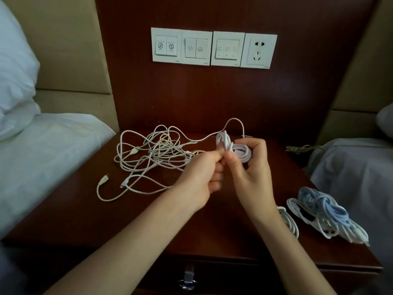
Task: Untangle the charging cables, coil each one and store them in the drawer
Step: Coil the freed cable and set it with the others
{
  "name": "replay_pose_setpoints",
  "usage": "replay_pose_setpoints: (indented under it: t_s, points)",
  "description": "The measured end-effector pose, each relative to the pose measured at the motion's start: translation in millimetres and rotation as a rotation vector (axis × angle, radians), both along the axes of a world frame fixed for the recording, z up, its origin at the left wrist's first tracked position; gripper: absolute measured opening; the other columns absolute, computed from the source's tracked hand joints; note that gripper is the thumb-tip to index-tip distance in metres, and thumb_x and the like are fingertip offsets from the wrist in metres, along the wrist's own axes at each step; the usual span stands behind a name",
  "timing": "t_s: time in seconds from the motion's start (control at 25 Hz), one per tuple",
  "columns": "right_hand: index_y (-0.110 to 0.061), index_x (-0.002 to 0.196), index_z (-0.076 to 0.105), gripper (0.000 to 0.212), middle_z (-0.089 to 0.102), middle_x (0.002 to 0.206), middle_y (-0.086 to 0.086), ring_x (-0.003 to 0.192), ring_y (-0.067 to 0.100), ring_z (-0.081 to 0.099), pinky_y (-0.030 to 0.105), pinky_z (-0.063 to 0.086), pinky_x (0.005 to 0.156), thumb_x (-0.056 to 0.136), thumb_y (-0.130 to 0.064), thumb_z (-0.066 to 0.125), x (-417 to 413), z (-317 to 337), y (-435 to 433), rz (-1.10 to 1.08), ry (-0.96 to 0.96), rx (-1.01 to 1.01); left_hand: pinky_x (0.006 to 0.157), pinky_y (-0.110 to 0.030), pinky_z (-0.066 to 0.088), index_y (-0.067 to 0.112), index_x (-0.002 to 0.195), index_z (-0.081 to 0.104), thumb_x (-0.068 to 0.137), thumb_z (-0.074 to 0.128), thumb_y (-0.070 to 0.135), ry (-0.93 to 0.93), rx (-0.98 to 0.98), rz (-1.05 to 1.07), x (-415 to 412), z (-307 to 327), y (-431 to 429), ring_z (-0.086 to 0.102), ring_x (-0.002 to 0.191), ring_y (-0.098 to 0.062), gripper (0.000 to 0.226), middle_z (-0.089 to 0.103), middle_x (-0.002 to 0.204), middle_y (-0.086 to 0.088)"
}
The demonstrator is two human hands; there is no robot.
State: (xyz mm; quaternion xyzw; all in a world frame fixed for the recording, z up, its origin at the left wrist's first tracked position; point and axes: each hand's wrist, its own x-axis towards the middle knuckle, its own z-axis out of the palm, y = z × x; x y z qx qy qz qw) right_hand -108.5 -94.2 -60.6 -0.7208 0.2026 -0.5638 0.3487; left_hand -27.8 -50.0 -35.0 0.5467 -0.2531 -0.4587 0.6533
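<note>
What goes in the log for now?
left hand, right hand: hold white coiled cable | white cable tangle: on brown wooden nightstand | white and blue coiled bundles: right edge

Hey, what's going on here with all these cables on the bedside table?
A person is coiling a white charging cable above the dark wooden nightstand. The right hand holds the coil while the left hand pinches it where it is being wrapped. A loose tangle of white cables lies on the left of the top. Finished bundles sit at the front right: a light blue coiled cable and white coiled cables. The drawer below is closed.
</note>
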Motion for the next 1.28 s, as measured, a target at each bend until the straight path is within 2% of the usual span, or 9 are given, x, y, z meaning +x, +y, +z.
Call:
replay_pose_setpoints:
  t_s: [0.16, 0.32, 0.48, 0.6, 0.68, 0.84, 0.96, 1.12, 1.28]
  points:
    - [-0.033, 0.085, 0.046, 0.036, 0.057, 0.078, -0.018, 0.077, -0.007, 0.057, 0.008, 0.042, 0.067, 0.085, -0.002, 0.064, -4, -3, -3, 0.035, 0.109, -0.054, 0.032, -0.014, 0.011, 0.014, 0.071, 0.051, 0.099, 0.042, 0.024, -0.21, 0.035, -0.081, 17, 1, 3, 0.019, 0.031, -0.001, 0.031, 0.031, 0.039, 0.01]
    - [-0.028, 0.077, 0.049, 0.033, 0.057, 0.072, -0.014, 0.072, -0.003, 0.057, 0.01, 0.042, 0.062, 0.083, -0.002, 0.067, -4, -4, -4, -0.051, 0.105, -0.05, 0.037, -0.015, 0.027, 0.009, 0.074, 0.057, 0.098, 0.041, 0.009, -0.454, -0.074, -0.082, 20, 2, 5, 0.037, 0.038, -0.004, 0.029, 0.053, 0.048, 0.004]
    - [-0.012, 0.076, 0.051, 0.02, 0.056, 0.069, -0.006, 0.064, 0.003, 0.054, 0.018, 0.042, 0.056, 0.082, -0.005, 0.068, -4, -5, -11, -0.062, 0.154, 0.071, 0.055, -0.029, 0.042, 0.023, 0.083, 0.043, 0.092, 0.048, 0.014, -0.919, -0.123, -0.006, 19, -6, 8, 0.054, 0.054, -0.007, 0.013, 0.06, 0.065, 0.003]
    - [-0.016, 0.077, 0.05, 0.02, 0.055, 0.071, -0.003, 0.06, 0.002, 0.051, 0.015, 0.041, 0.052, 0.083, -0.007, 0.067, -8, -4, -15, -0.055, 0.214, 0.135, 0.062, -0.039, 0.045, 0.025, 0.087, 0.04, 0.092, 0.051, 0.019, -1.138, -0.175, -0.084, 21, -15, 10, 0.058, 0.064, -0.015, 0.014, 0.062, 0.072, -0.004]
    - [-0.02, 0.088, 0.053, 0.016, 0.06, 0.077, -0.001, 0.063, 0.001, 0.056, 0.015, 0.045, 0.055, 0.084, -0.011, 0.066, -12, -2, -19, -0.006, 0.214, 0.235, 0.065, -0.032, 0.049, 0.023, 0.096, 0.044, 0.095, 0.049, 0.018, -1.118, -0.23, -0.196, 25, -16, 11, 0.059, 0.071, -0.01, 0.007, 0.063, 0.08, -0.001]
    - [-0.016, 0.111, 0.061, 0.022, 0.07, 0.093, 0.007, 0.085, 0.02, 0.068, 0.031, 0.058, 0.076, 0.09, -0.01, 0.057, -16, 2, -21, 0.28, 0.152, 0.5, 0.065, -0.017, 0.045, 0.028, 0.097, 0.048, 0.095, 0.05, 0.011, -1.004, -0.351, -0.269, 31, -15, 9, 0.057, 0.068, 0.002, 0.018, 0.062, 0.077, 0.008]
    - [-0.01, 0.106, 0.063, 0.018, 0.07, 0.092, 0.004, 0.086, 0.017, 0.068, 0.027, 0.057, 0.072, 0.094, -0.008, 0.051, -11, 3, -14, 0.351, 0.088, 0.549, 0.061, -0.014, 0.046, 0.029, 0.088, 0.053, 0.094, 0.054, 0.014, -0.933, -0.38, -0.122, 25, -16, 5, 0.06, 0.063, 0.0, 0.016, 0.063, 0.066, 0.006]
    - [-0.007, 0.111, 0.056, 0.017, 0.068, 0.096, 0.006, 0.084, 0.013, 0.07, 0.023, 0.056, 0.068, 0.097, -0.011, 0.046, -3, -1, -6, 0.366, 0.026, 0.605, 0.064, -0.02, 0.045, 0.024, 0.082, 0.059, 0.093, 0.054, 0.028, -1.162, -0.269, 0.154, 29, -15, -1, 0.058, 0.071, -0.006, 0.012, 0.061, 0.08, 0.005]
    - [-0.009, 0.106, 0.058, 0.015, 0.067, 0.094, 0.008, 0.077, 0.01, 0.069, 0.019, 0.054, 0.065, 0.096, -0.012, 0.048, 1, -2, -2, 0.295, -0.022, 0.564, 0.072, -0.034, 0.051, 0.01, 0.079, 0.061, 0.081, 0.067, 0.024, -0.505, -0.255, -0.093, 31, -17, -1, 0.062, 0.079, -0.025, 0.015, 0.063, 0.088, -0.015]
